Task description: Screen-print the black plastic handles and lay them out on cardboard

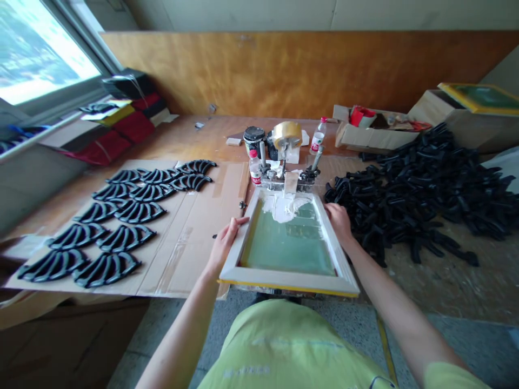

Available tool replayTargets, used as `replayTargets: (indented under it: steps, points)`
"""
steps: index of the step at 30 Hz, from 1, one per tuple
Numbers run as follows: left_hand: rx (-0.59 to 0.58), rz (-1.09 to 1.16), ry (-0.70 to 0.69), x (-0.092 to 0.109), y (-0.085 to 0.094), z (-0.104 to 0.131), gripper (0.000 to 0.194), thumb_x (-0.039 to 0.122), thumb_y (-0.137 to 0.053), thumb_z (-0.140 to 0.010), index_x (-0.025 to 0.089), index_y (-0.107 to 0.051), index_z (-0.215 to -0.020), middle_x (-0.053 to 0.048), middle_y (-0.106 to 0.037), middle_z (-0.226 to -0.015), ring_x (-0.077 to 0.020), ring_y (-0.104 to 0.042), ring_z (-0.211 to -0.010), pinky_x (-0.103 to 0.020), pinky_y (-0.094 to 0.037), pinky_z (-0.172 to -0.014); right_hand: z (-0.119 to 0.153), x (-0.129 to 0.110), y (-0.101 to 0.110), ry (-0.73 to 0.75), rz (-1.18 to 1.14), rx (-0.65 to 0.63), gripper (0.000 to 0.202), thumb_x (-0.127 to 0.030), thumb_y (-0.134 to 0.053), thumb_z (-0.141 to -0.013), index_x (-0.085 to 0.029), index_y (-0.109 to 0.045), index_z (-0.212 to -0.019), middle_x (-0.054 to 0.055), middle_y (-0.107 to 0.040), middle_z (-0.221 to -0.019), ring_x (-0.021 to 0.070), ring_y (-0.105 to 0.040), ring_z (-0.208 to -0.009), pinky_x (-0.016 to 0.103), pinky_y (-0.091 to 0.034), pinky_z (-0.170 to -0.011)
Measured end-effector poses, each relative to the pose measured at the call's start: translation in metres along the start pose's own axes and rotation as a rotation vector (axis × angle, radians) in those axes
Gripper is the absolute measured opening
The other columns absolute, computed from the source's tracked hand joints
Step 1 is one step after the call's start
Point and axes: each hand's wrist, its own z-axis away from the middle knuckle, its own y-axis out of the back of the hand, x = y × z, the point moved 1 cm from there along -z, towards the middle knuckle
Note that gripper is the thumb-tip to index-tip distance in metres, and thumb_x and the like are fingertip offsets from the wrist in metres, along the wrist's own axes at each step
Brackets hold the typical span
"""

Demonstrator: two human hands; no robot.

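A screen printing frame (284, 278) with a pale border and green mesh (287, 251) lies in front of me. White ink (286, 208) is smeared over the far part of its mesh. My left hand (227, 237) is closed on the left side of the frame, thumb along the top. On the opposite side, my right hand (338, 219) grips the right edge, its fingers partly hidden. A metal hinge clamp (290, 183) stands at the frame's far end. What lies under the frame is hidden.
Black fan-shaped plastic parts (127, 237) lie in rows on cardboard (190, 243) at left. A heap of black pieces (425, 183) covers the right. Behind the clamp stand bottles (318, 136), a tub (254, 141) and a tape roll (287, 135). Boxes (375, 136) stand farther back.
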Motion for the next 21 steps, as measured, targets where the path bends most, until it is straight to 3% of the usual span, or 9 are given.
replayTargets:
  steps: [2,4,6,8,10,12,16,19,21]
  points:
    - [-0.027,-0.021,0.060,-0.030,0.000,0.003,0.066,0.062,-0.059,-0.078,0.020,-0.059,-0.129,-0.003,-0.070,-0.088,-0.0152,-0.061,-0.069,-0.023,-0.046,-0.059,-0.024,-0.001,0.007,0.004,-0.016,0.118,0.039,-0.020,-0.043,-0.090,-0.012,-0.059,-0.126,0.018,-0.060,-0.121,0.0291,-0.055,-0.111,0.049,-0.044,-0.097]
    - [-0.034,-0.012,0.095,-0.055,-0.003,0.001,0.074,0.057,-0.064,-0.076,0.021,-0.048,-0.139,-0.002,-0.069,-0.084,-0.0154,-0.061,-0.067,-0.024,-0.047,-0.058,-0.051,-0.019,0.003,0.116,-0.045,0.155,0.050,-0.021,-0.056,-0.085,-0.016,-0.051,-0.134,0.017,-0.051,-0.133,0.0308,-0.048,-0.121,0.049,-0.040,-0.103]
    - [-0.025,-0.028,0.119,-0.074,-0.008,-0.004,0.078,0.054,-0.065,-0.075,0.021,-0.044,-0.142,-0.002,-0.068,-0.080,-0.0155,-0.061,-0.064,-0.024,-0.046,-0.056,-0.074,-0.045,-0.009,0.243,-0.018,0.059,0.051,-0.019,-0.061,-0.083,-0.018,-0.050,-0.132,0.015,-0.052,-0.131,0.0294,-0.048,-0.119,0.044,-0.041,-0.101]
    - [-0.016,-0.056,0.127,-0.086,-0.010,-0.008,0.073,0.054,-0.063,-0.077,0.021,-0.046,-0.141,-0.002,-0.068,-0.080,-0.0158,-0.061,-0.064,-0.024,-0.046,-0.056,-0.086,-0.066,-0.023,0.286,0.064,-0.098,0.035,-0.016,-0.059,-0.083,-0.016,-0.058,-0.118,0.014,-0.062,-0.113,0.0267,-0.055,-0.107,0.037,-0.045,-0.091]
    - [-0.001,-0.082,0.125,-0.092,-0.011,-0.011,0.068,0.053,-0.062,-0.077,0.022,-0.050,-0.137,-0.002,-0.069,-0.081,-0.0166,-0.062,-0.067,-0.025,-0.046,-0.059,-0.082,-0.079,-0.034,0.280,0.153,-0.209,0.019,-0.015,-0.056,-0.085,-0.015,-0.062,-0.102,0.012,-0.066,-0.097,0.0249,-0.058,-0.096,0.033,-0.045,-0.084]
    - [0.024,-0.096,0.120,-0.095,-0.010,-0.012,0.064,0.053,-0.063,-0.077,0.022,-0.055,-0.133,-0.003,-0.070,-0.083,-0.0182,-0.064,-0.072,-0.026,-0.048,-0.063,-0.065,-0.084,-0.039,0.312,0.199,-0.241,0.015,-0.013,-0.052,-0.085,-0.014,-0.063,-0.094,0.013,-0.066,-0.092,0.0246,-0.057,-0.092,0.032,-0.044,-0.081]
    - [0.061,-0.111,0.115,-0.098,-0.007,-0.012,0.058,0.052,-0.064,-0.076,0.023,-0.060,-0.126,-0.004,-0.071,-0.087,-0.0202,-0.065,-0.078,-0.029,-0.050,-0.069,-0.022,-0.081,-0.030,0.580,0.117,-0.292,0.021,-0.005,-0.046,-0.082,-0.014,-0.063,-0.089,0.012,-0.065,-0.090,0.0236,-0.055,-0.092,0.032,-0.041,-0.077]
    - [0.055,-0.122,0.114,-0.100,-0.007,-0.012,0.058,0.052,-0.062,-0.078,0.021,-0.060,-0.126,-0.004,-0.070,-0.087,-0.0195,-0.064,-0.079,-0.028,-0.050,-0.070,-0.018,-0.077,-0.018,0.713,0.039,-0.379,0.016,-0.009,-0.051,-0.081,-0.017,-0.064,-0.085,0.008,-0.064,-0.086,0.0214,-0.055,-0.088,0.030,-0.040,-0.073]
    - [0.042,-0.122,0.105,-0.100,-0.008,-0.013,0.059,0.053,-0.061,-0.079,0.020,-0.059,-0.127,-0.004,-0.070,-0.087,-0.0189,-0.064,-0.078,-0.027,-0.049,-0.070,-0.025,-0.077,-0.016,0.669,0.022,-0.363,0.010,-0.014,-0.054,-0.082,-0.019,-0.064,-0.083,0.006,-0.064,-0.084,0.0207,-0.056,-0.086,0.029,-0.039,-0.072]
